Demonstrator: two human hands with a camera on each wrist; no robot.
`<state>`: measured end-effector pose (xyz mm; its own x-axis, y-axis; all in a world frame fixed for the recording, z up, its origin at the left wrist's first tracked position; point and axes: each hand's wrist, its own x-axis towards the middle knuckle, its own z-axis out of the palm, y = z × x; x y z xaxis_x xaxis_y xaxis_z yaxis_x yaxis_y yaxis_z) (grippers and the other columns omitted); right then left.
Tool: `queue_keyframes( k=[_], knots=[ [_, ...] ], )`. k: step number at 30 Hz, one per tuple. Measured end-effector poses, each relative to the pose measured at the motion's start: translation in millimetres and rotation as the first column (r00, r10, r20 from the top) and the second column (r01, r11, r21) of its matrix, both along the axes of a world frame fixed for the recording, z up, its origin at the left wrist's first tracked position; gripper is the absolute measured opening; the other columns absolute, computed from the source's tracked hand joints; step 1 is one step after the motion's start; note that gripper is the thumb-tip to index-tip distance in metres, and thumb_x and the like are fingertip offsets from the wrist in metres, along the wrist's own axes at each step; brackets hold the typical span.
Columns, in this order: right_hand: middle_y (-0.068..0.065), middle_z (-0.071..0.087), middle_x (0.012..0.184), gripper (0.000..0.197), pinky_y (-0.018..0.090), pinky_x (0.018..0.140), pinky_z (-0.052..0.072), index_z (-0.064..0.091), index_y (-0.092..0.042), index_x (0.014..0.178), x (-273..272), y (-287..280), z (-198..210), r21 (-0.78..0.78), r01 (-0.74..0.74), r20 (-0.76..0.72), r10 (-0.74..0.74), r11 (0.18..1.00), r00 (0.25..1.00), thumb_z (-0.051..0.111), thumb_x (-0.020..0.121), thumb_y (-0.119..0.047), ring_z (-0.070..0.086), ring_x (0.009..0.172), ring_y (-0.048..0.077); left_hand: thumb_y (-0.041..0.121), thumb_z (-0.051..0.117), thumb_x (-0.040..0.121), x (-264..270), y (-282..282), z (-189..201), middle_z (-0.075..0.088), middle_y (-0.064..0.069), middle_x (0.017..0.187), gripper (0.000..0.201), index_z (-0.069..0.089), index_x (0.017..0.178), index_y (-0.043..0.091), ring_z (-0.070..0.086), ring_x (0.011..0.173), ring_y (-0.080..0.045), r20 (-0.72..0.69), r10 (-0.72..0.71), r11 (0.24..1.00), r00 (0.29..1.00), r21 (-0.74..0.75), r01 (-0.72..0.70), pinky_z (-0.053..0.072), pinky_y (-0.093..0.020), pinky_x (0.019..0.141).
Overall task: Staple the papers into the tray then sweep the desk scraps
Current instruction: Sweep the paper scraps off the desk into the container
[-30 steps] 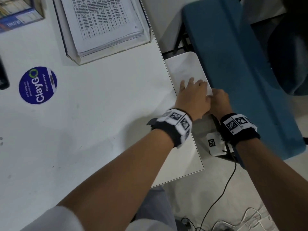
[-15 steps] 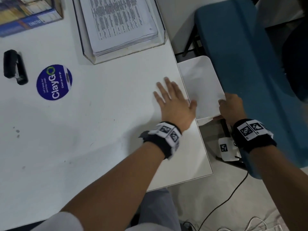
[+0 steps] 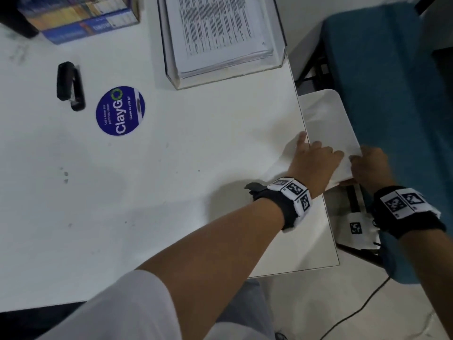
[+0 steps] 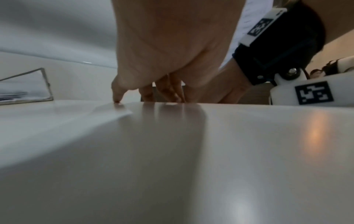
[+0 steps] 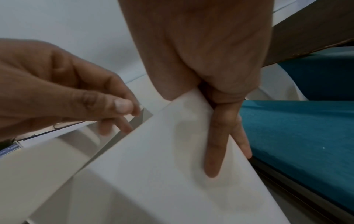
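My right hand (image 3: pixel 360 159) pinches the near edge of a blank white sheet (image 3: pixel 328 119), held just below the desk's right edge (image 3: pixel 316 200). In the right wrist view the right hand (image 5: pixel 210 121) has its thumb on top of the sheet (image 5: pixel 153 166) and its fingers (image 5: pixel 214 151) underneath. My left hand (image 3: pixel 316 148) sits at that edge with relaxed fingers, holding nothing. Its fingertips (image 4: pixel 149 97) touch the desk top. The clear tray (image 3: pixel 228 78) of printed papers (image 3: pixel 220 33) stands at the back. A black stapler (image 3: pixel 71 85) lies far left. No scraps are clearly visible.
A round blue ClayGo sticker (image 3: pixel 120 110) sits on the white desk (image 3: pixel 171 192). A blue box (image 3: pixel 81 18) stands at the back left. A teal chair (image 3: pixel 392 94) is close on the right, behind the sheet. A black cable (image 3: pixel 355 312) runs across the floor.
My left hand, flat on the desk half a second ago, has slid right to the desk edge beside the sheet. The right hand keeps its hold on the sheet.
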<state>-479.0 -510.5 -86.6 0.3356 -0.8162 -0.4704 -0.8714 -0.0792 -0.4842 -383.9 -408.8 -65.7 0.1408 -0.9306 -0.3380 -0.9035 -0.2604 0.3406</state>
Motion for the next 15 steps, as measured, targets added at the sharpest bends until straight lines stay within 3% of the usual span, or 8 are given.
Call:
queue_keyframes(
  k=[2,4,6,8,9,11,13,15],
  knots=[
    [0.029,0.061,0.112,0.026,0.026,0.069,0.038,0.057,0.014,0.110,2,1,1,0.005,-0.013,0.003,0.013,1.000,1.000,0.042,0.092,0.004,0.060,0.097,0.039,-0.002,0.045,0.085,7,5,-2,0.066,-0.002,0.110,0.039,0.062,0.114,0.017,0.053,0.113,-0.027,-0.076,0.031,0.996,0.997,-0.086,-0.037,0.009,-0.048,0.117],
    [0.019,0.059,0.100,0.026,0.022,0.058,0.038,0.057,0.012,0.111,4,3,2,0.009,-0.022,0.003,0.022,1.000,1.000,0.041,0.093,0.003,0.056,0.082,0.028,-0.006,0.046,0.082,13,7,0,0.056,-0.003,0.132,0.050,0.059,0.125,0.018,0.044,0.126,-0.027,-0.131,0.040,0.985,0.991,-0.163,-0.061,0.011,-0.044,0.116],
    [0.016,0.052,0.094,0.027,0.019,0.044,0.033,0.057,0.011,0.112,5,3,3,0.031,-0.019,-0.005,0.019,0.999,1.000,0.040,0.093,0.003,0.049,0.073,0.023,-0.002,0.053,0.081,19,5,3,0.039,-0.003,0.150,0.058,0.051,0.135,0.019,0.031,0.139,-0.026,-0.130,0.099,0.966,0.987,-0.227,-0.127,0.015,-0.045,0.116],
    [0.021,0.057,0.097,0.025,0.018,0.049,0.042,0.056,0.012,0.110,7,3,3,0.046,-0.019,-0.011,0.020,0.999,1.000,0.040,0.093,0.003,0.054,0.074,0.029,0.009,0.054,0.085,31,6,7,0.022,-0.002,0.159,0.061,0.038,0.144,0.020,0.017,0.146,-0.024,-0.104,0.281,0.925,0.954,-0.234,-0.298,0.015,-0.046,0.118],
    [0.026,0.060,0.102,0.025,0.018,0.060,0.044,0.056,0.013,0.109,7,2,3,0.045,-0.019,-0.017,0.020,0.999,1.000,0.041,0.092,0.004,0.058,0.081,0.033,0.016,0.051,0.089,39,9,9,0.012,-0.002,0.161,0.063,0.030,0.148,0.018,0.010,0.148,-0.024,-0.101,0.395,0.889,0.913,-0.211,-0.408,0.013,-0.046,0.120],
    [0.029,0.063,0.107,0.024,0.025,0.070,0.040,0.057,0.014,0.106,5,0,-1,0.029,-0.018,-0.015,0.018,0.999,1.000,0.042,0.090,0.006,0.061,0.091,0.035,0.029,0.047,0.093,55,27,14,-0.001,-0.005,0.162,0.068,0.017,0.152,0.014,0.000,0.149,-0.026,-0.109,0.597,0.777,0.795,-0.166,-0.607,0.007,-0.046,0.121],
    [0.029,0.064,0.107,0.023,0.027,0.070,0.039,0.058,0.016,0.104,3,-1,-3,0.018,-0.006,-0.007,0.006,1.000,1.000,0.045,0.088,0.007,0.063,0.096,0.037,0.036,0.043,0.095,66,62,16,-0.003,-0.007,0.162,0.069,0.013,0.153,0.012,-0.002,0.149,-0.026,-0.131,0.708,0.668,0.694,-0.195,-0.719,0.005,-0.047,0.120],
    [0.027,0.063,0.108,0.023,0.022,0.066,0.045,0.057,0.017,0.105,2,-2,-3,0.024,-0.011,0.004,0.011,1.000,1.000,0.046,0.087,0.008,0.062,0.097,0.035,0.042,0.037,0.097,71,111,16,-0.003,-0.006,0.162,0.069,0.009,0.153,0.012,-0.002,0.149,-0.024,-0.079,0.763,0.615,0.642,-0.219,-0.758,0.005,-0.047,0.118]
  ],
)
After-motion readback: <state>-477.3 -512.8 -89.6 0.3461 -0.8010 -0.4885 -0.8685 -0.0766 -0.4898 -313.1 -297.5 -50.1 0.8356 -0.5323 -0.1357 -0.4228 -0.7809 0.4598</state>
